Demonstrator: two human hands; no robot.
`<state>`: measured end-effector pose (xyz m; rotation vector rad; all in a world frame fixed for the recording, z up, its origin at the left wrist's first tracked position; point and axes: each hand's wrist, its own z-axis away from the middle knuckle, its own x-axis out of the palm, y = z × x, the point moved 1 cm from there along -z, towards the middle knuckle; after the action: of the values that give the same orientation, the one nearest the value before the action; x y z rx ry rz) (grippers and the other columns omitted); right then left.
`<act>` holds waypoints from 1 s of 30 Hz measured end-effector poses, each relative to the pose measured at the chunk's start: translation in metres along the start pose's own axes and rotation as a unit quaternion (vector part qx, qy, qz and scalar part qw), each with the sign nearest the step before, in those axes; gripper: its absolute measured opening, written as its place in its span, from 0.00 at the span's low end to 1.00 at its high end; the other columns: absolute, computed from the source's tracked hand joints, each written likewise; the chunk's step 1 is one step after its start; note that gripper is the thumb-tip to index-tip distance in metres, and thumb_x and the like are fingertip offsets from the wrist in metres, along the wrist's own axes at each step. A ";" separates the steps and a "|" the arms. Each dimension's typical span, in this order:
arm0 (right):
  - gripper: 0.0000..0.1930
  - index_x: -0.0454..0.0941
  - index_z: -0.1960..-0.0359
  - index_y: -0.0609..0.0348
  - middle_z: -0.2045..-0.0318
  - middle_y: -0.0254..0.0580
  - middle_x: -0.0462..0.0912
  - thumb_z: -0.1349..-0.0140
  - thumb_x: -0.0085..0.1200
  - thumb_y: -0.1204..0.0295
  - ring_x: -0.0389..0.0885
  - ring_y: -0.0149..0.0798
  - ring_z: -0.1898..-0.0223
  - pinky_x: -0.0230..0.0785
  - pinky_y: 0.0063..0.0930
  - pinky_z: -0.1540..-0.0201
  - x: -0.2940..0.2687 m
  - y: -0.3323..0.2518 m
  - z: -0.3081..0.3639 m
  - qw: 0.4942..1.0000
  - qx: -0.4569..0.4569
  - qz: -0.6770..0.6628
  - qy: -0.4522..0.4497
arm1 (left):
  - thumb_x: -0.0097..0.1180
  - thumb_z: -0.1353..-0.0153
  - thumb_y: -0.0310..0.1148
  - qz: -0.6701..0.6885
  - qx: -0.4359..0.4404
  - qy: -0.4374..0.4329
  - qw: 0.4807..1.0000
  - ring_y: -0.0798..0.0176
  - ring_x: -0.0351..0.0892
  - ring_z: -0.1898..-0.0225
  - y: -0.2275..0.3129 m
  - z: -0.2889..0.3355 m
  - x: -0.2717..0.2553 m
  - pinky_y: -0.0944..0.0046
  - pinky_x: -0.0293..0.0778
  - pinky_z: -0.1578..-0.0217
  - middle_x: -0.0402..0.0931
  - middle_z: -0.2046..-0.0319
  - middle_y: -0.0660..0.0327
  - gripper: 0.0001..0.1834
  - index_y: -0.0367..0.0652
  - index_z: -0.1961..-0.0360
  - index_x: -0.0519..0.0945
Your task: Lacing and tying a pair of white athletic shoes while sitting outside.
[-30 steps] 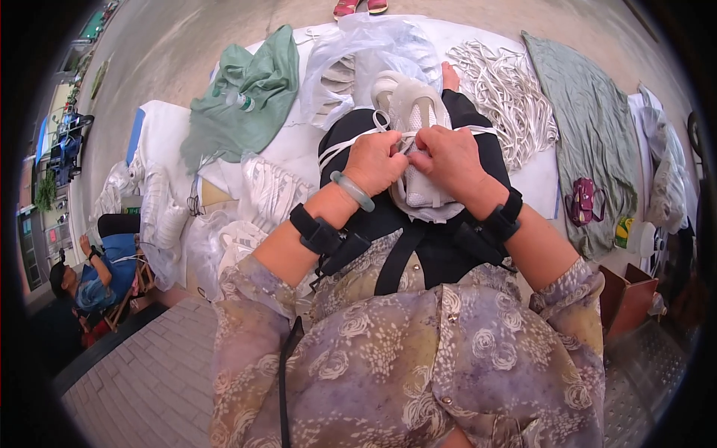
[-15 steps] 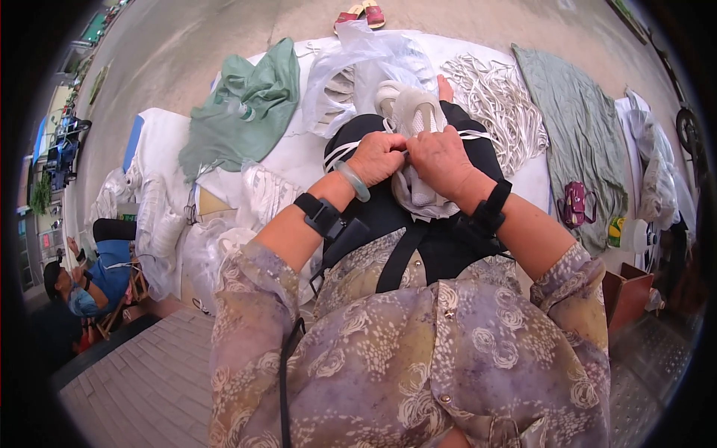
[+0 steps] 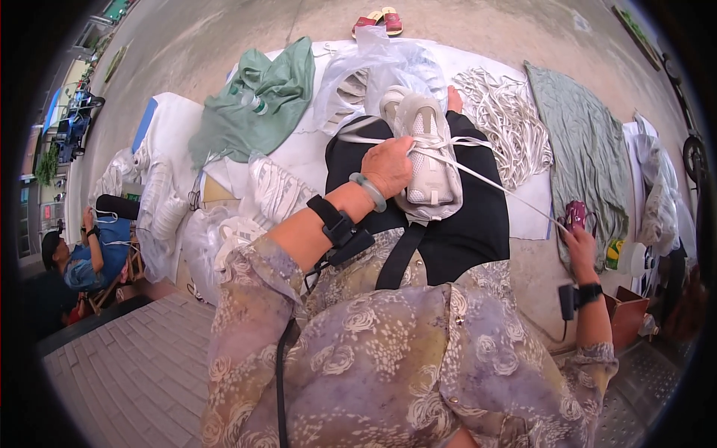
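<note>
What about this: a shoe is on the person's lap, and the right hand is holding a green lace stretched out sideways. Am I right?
Almost! The lace is white, not green; the head view shows it. The right hand holds it stretched out sideways, and the shoe is on the lap.

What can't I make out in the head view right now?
Head view:
- Left hand: fingertips hidden behind the hand itself.
- Lace: far end hidden by the right hand.
- Purple bag: partly covered by that hand.
- Plastic bag: right-side contents blurred by cloudy film.
- Co-worker's hand: grip too small to tell.
</note>
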<state>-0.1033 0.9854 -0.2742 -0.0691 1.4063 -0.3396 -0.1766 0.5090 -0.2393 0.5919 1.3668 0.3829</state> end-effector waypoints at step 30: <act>0.05 0.75 0.69 0.59 0.80 0.45 0.73 0.48 0.54 0.74 0.74 0.49 0.77 0.64 0.37 0.73 0.008 -0.256 -0.017 0.890 -0.328 -0.309 -0.064 | 0.48 0.49 0.20 0.348 0.009 0.243 0.905 0.71 0.72 0.77 -0.021 -0.031 0.004 0.70 0.69 0.73 0.74 0.78 0.63 0.15 0.37 0.58 0.73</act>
<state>-0.1679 0.7423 -0.2211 -1.0971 1.2852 -0.3552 -0.2079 0.4997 -0.2583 1.0498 1.5971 1.1590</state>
